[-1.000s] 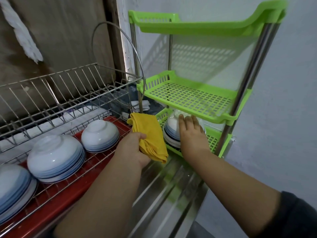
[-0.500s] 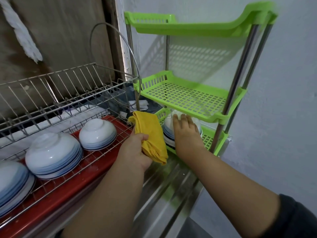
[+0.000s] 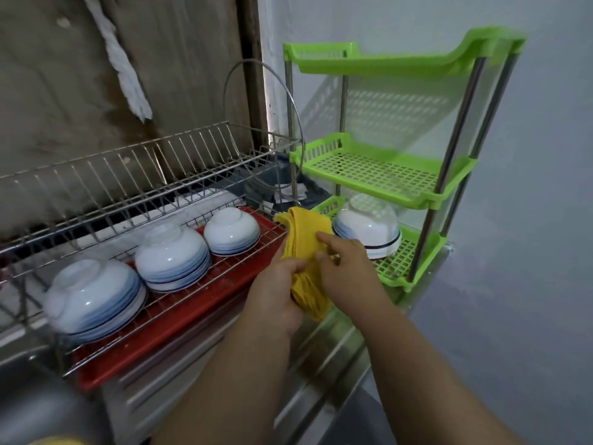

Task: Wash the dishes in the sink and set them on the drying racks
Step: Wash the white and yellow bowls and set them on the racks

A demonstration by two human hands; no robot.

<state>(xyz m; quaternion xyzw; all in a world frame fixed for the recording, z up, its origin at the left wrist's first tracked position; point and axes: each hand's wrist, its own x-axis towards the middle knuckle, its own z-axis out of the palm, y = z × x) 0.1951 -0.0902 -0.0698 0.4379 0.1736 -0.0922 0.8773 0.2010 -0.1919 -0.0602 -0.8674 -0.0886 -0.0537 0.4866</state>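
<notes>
Fingers [image 3: 324, 239] of both hands gripped folded yellow cloth [image 3: 308, 248], likely for drying. White blue-banded ceramic bowl [image 3: 369, 229] sat inverted, draining, on green plastic rack [image 3: 414, 252] bottom shelf, just right of cloth.

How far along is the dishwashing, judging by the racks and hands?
Done: three upturned bowls sit on the wire rack, and one more bowl on the green rack's bottom shelf. In hand: left hand and right hand both grip the yellow cloth. Left: cannot tell, since the sink basin is not visible.
</notes>
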